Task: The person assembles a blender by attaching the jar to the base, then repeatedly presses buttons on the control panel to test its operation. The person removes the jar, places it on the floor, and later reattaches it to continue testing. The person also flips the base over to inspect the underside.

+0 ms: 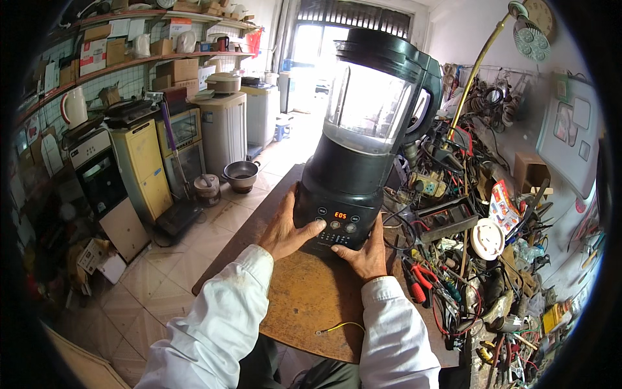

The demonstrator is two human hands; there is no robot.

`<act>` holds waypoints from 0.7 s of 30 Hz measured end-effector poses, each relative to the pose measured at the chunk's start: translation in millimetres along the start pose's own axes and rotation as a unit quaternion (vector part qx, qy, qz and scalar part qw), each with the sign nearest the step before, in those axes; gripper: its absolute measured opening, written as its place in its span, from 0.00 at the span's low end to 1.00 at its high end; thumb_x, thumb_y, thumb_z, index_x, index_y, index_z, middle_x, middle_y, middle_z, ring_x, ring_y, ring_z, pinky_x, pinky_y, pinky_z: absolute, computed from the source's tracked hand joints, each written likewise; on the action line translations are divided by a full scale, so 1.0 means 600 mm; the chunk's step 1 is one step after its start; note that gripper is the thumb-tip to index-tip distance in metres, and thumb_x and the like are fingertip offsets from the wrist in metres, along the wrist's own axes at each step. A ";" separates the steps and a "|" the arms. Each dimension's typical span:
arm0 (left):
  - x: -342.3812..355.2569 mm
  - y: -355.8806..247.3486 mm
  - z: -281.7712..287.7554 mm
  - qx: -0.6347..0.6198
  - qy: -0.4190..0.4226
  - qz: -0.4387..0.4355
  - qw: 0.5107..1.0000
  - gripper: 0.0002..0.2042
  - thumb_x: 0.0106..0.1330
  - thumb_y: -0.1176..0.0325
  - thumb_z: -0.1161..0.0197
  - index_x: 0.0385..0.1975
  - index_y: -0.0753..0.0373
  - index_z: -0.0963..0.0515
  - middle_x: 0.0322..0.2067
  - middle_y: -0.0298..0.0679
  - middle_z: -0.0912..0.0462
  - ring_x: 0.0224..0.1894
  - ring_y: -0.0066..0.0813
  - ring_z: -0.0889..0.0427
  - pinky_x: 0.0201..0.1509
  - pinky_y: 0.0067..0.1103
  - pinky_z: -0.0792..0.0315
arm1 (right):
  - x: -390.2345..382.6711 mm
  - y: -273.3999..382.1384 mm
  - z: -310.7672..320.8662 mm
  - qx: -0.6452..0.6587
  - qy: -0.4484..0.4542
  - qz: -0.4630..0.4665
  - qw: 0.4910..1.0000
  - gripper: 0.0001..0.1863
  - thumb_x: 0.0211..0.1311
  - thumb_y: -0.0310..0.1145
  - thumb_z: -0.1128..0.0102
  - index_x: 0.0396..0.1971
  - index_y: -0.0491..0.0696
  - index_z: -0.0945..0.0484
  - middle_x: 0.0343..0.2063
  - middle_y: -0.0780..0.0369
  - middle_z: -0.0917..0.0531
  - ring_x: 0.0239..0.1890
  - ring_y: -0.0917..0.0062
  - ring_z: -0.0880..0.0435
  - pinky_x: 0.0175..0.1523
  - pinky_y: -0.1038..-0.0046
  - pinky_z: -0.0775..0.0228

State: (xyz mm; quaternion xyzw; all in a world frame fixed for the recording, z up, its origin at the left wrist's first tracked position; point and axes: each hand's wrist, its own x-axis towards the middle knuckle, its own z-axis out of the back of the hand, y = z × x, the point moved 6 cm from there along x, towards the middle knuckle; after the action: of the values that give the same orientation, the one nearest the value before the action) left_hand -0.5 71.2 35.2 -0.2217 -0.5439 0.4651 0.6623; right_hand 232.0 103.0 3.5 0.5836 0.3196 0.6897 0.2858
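Observation:
A black blender (343, 172) stands on the brown wooden table (304, 292), leaning slightly to the right in the picture. Its clear jug (366, 107) sits on the base with a black lid on top and a handle at the right. Red characters glow on the front panel's small display (340, 214). My left hand (285, 227) grips the base's left side, its thumb on a round button of the panel. On the right side of the base, my right hand (366, 254) is closed round the lower corner, thumb across the front. Both hands' far fingers are hidden behind the base.
A short yellow wire (343, 325) lies near the table's front edge. Red-handled pliers (422, 275), cables, tools and a white disc (487, 238) crowd the right. A gooseneck lamp (483, 71) arches above them. Cabinets and a metal pot (241, 175) stand on the left.

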 end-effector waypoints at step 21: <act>0.015 -0.006 -0.004 -0.092 -0.080 -0.031 0.992 0.46 0.65 0.51 0.24 0.76 0.70 0.40 0.69 0.56 0.29 0.74 0.48 0.30 0.78 0.39 0.36 | 0.001 0.001 0.000 -0.032 -0.002 -0.001 0.999 0.76 0.34 0.32 0.06 0.81 0.39 0.55 0.73 0.47 0.32 0.75 0.57 0.31 0.79 0.61 0.38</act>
State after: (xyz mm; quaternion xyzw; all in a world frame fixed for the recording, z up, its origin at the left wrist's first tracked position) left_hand 2.8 77.8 41.8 -0.2265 -0.6425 0.4089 0.6073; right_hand 231.7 103.1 4.4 0.5755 0.2975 0.6977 0.3057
